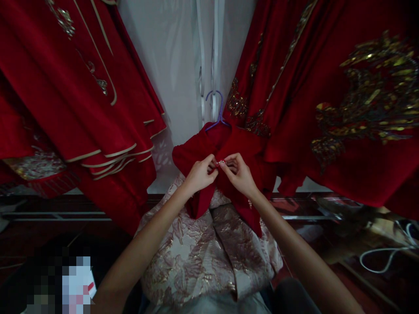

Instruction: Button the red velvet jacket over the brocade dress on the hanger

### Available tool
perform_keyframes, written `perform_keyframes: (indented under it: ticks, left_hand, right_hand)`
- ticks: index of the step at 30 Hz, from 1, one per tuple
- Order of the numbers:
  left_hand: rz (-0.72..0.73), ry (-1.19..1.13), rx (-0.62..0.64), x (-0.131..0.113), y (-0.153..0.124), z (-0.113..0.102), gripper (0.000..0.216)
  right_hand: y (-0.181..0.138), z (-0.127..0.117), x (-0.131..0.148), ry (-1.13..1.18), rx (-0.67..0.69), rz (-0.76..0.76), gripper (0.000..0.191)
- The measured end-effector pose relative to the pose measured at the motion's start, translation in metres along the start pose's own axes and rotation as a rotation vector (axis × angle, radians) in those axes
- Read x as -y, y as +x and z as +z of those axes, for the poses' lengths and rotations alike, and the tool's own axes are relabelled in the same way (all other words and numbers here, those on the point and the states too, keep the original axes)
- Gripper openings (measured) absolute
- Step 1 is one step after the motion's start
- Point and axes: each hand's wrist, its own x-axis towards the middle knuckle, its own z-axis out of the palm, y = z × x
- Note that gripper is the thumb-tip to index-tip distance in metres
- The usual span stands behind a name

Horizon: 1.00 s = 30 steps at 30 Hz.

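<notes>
A short red jacket (244, 146) hangs on a purple hanger (220, 114) in front of me. My left hand (203, 174) is closed in a pinch at the middle of its front. Opposite it, my right hand (239, 175) pinches with thumb and index finger at the same spot. Between the fingertips shows a small red piece with pale shiny bits (221, 162), perhaps a button or clasp; its detail is too small to tell. Below the jacket spreads a pale pink and gold brocade garment (183, 257), partly covered by my forearms.
Red garments with light piping (75, 109) hang on the left. More red garments with gold sequin embroidery (376, 100) hang on the right. Behind is a white wall-like surface (176, 52). A metal rail (65, 216) runs low down, and a white cord (381, 261) lies at lower right.
</notes>
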Motion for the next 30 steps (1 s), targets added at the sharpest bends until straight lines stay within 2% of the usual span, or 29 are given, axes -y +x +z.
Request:
perform_keyframes:
  ticks: [7,12,16,22,30]
  left_hand:
    - [0.029,0.046,-0.03,-0.006,-0.006,0.006,0.012]
    - [0.035,0.027,-0.021,-0.01,-0.002,0.006,0.009]
    - [0.046,0.048,-0.068,-0.011,0.002,0.008,0.012]
    - [0.082,0.13,-0.055,-0.011,0.002,0.008,0.009]
    - [0.225,0.365,0.009,-0.029,-0.002,-0.005,0.012]
  right_hand:
    - [0.002,-0.002,-0.001,-0.004,-0.046,0.007,0.023]
    - [0.0,-0.002,0.003,-0.05,-0.092,0.012,0.024]
    - [-0.001,-0.003,0.005,-0.046,-0.13,0.004,0.024]
    - [-0.001,-0.01,0.001,0.062,-0.043,0.024,0.025]
    - [-0.001,-0.018,0.01,0.095,0.001,0.044,0.028]
